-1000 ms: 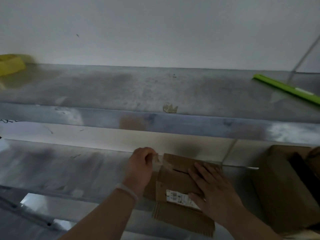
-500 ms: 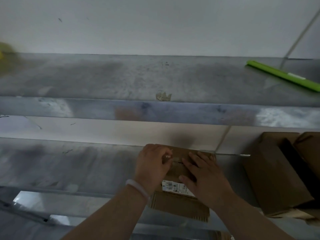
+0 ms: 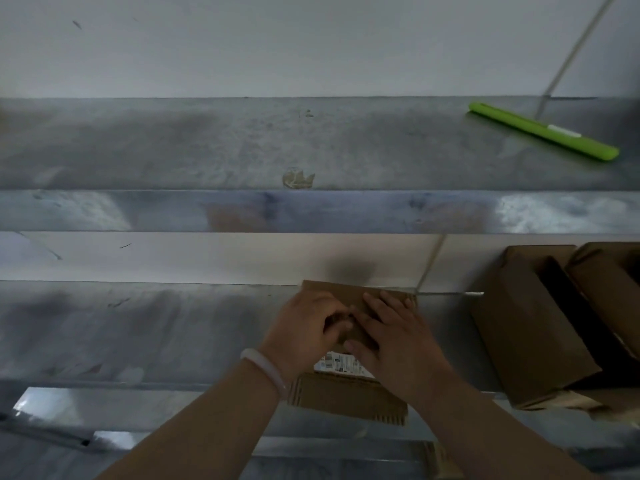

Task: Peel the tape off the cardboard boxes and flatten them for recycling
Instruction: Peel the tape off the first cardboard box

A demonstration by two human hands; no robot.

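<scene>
Lower centre: my right hand (image 3: 398, 344) presses flat, steadying the cardboard box (image 3: 349, 398); my left hand (image 3: 304, 337) curls at its seam. Holding tape or not, I cannot tell.

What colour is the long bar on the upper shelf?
The bar is bright green, in the head view.

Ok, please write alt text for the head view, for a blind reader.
Two hands work on a small cardboard box on a metal shelf: the left hand pinches at its top, the right hand presses flat on it. More cardboard boxes stand at the right; a green squeegee rests on the upper shelf.
</scene>
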